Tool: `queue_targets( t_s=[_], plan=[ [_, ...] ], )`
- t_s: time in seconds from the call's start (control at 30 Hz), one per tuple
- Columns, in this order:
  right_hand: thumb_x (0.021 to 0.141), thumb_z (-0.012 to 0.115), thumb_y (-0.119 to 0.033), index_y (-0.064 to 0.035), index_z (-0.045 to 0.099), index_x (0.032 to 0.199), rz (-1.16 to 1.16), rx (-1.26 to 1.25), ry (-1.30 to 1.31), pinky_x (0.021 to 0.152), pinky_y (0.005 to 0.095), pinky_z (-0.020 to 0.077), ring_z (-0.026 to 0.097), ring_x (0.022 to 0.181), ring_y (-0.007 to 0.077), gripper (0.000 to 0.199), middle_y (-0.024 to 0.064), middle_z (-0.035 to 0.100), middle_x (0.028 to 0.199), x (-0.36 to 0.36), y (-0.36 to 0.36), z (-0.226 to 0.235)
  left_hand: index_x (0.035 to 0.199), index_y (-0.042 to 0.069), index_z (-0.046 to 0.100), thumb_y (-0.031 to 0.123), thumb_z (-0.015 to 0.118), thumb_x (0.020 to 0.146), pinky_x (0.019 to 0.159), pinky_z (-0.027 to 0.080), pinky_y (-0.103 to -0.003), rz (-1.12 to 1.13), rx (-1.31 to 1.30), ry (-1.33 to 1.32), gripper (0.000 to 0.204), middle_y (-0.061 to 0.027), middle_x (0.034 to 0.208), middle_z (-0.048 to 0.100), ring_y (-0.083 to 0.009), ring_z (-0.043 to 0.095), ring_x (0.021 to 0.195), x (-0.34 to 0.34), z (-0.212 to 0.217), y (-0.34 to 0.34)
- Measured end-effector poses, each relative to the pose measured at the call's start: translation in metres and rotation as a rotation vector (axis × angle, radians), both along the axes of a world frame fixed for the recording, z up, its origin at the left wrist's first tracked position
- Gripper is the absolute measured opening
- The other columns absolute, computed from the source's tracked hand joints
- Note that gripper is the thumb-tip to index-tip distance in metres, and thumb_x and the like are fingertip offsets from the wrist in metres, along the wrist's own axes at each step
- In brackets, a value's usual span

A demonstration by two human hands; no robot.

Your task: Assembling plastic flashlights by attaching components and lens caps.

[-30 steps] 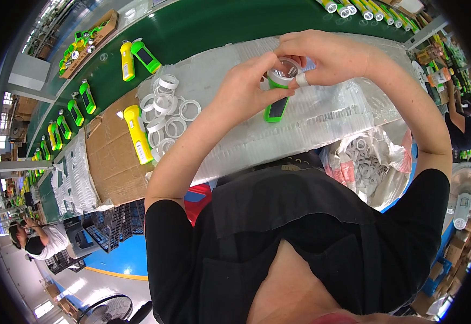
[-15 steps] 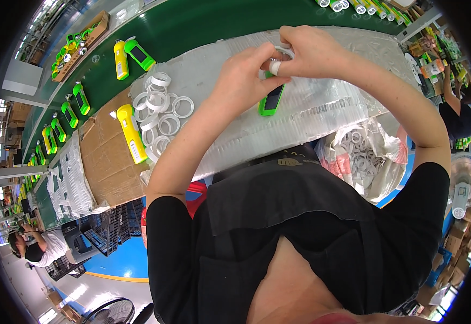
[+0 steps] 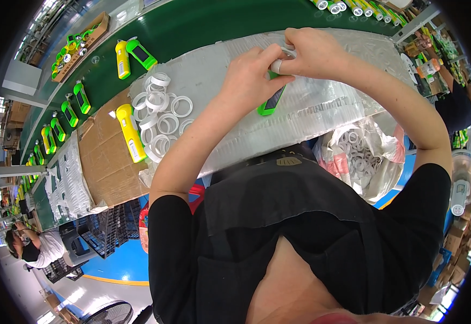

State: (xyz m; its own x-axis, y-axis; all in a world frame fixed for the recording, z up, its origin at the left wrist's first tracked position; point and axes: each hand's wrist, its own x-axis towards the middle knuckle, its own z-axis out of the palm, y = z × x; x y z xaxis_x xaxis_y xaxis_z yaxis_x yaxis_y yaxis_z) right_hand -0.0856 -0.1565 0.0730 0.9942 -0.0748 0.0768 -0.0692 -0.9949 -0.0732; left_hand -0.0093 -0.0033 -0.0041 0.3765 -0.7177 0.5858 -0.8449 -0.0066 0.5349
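Observation:
Both of my hands meet above the grey, plastic-covered work surface, fingers closed around a white ring (image 3: 276, 66). My left hand (image 3: 250, 75) pinches it from the left, while my right hand (image 3: 316, 54) grips from the right. Just below the fingers, the lower end of a green flashlight (image 3: 268, 106) with a dark panel shows. Its upper end is hidden by my hands, so I cannot tell whether ring and flashlight touch. Left of my left forearm lies a loose pile of white rings (image 3: 157, 100), and a yellow flashlight (image 3: 131, 133) is beside it.
A plastic bag (image 3: 360, 156) full of white rings hangs below the table edge on the right. Yellow and green flashlights (image 3: 140, 53) stand on the green belt (image 3: 192, 32) beyond. A cardboard box (image 3: 87, 46) of parts sits far left. Other people work at both sides.
My hands stay together on the ring and have shifted very slightly. The visible end of the green flashlight is a little more covered by my left hand.

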Motion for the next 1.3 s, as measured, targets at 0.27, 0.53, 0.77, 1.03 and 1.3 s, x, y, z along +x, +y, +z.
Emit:
queue_targets(
  t_s=[0.27, 0.53, 0.77, 1.03, 1.3],
  plan=[
    [0.076, 0.069, -0.030, -0.0013, 0.059, 0.094, 0.338, 0.167, 0.128, 0.065, 0.0378, 0.0477, 0.061, 0.077, 0.0284, 0.035, 0.0115, 0.062, 0.089, -0.004, -0.017, 0.012, 0.095, 0.008, 0.059, 0.019, 0.084, 0.069, 0.063, 0.048, -0.033, -0.052, -0.044, 0.007, 0.038, -0.0048, 0.086, 0.066, -0.0231, 0.062, 0.075, 0.000, -0.002, -0.001],
    [0.074, 0.071, -0.037, 0.0039, 0.063, 0.090, 0.113, 0.192, 0.078, 0.064, 0.0365, 0.0493, 0.064, 0.072, 0.0290, 0.044, 0.0171, 0.064, 0.078, -0.005, -0.004, 0.007, 0.096, 0.010, 0.060, 0.019, 0.085, 0.068, 0.064, 0.049, -0.033, -0.034, 0.028, 0.009, 0.038, -0.0043, 0.087, 0.066, -0.0220, 0.061, 0.072, -0.001, 0.000, 0.001],
    [0.073, 0.071, -0.046, 0.0046, 0.063, 0.092, 0.063, 0.121, 0.033, 0.064, 0.0385, 0.0498, 0.065, 0.075, 0.0291, 0.055, 0.0189, 0.065, 0.080, -0.001, -0.011, -0.010, 0.096, 0.013, 0.060, 0.022, 0.084, 0.067, 0.062, 0.050, -0.038, 0.031, -0.068, -0.079, 0.038, -0.0061, 0.079, 0.060, -0.0248, 0.061, 0.070, -0.003, -0.007, -0.007],
    [0.077, 0.077, -0.036, -0.0017, 0.061, 0.091, 0.650, 0.284, -0.331, 0.063, 0.0356, 0.0474, 0.063, 0.077, 0.0232, 0.041, 0.0093, 0.063, 0.081, 0.001, -0.049, -0.015, 0.094, 0.010, 0.060, 0.019, 0.086, 0.067, 0.062, 0.050, -0.032, 0.014, -0.084, 0.015, 0.038, -0.0033, 0.084, 0.065, -0.0204, 0.061, 0.071, -0.001, -0.003, -0.004],
    [0.075, 0.077, -0.045, -0.0016, 0.059, 0.086, 0.276, 0.190, -0.022, 0.060, 0.0340, 0.0460, 0.056, 0.066, 0.0227, 0.048, 0.0088, 0.057, 0.073, -0.001, -0.028, -0.002, 0.091, 0.009, 0.059, 0.017, 0.086, 0.066, 0.062, 0.049, -0.031, 0.000, -0.102, 0.042, 0.038, -0.0022, 0.082, 0.064, -0.0184, 0.060, 0.071, 0.002, -0.006, 0.000]
  ],
)
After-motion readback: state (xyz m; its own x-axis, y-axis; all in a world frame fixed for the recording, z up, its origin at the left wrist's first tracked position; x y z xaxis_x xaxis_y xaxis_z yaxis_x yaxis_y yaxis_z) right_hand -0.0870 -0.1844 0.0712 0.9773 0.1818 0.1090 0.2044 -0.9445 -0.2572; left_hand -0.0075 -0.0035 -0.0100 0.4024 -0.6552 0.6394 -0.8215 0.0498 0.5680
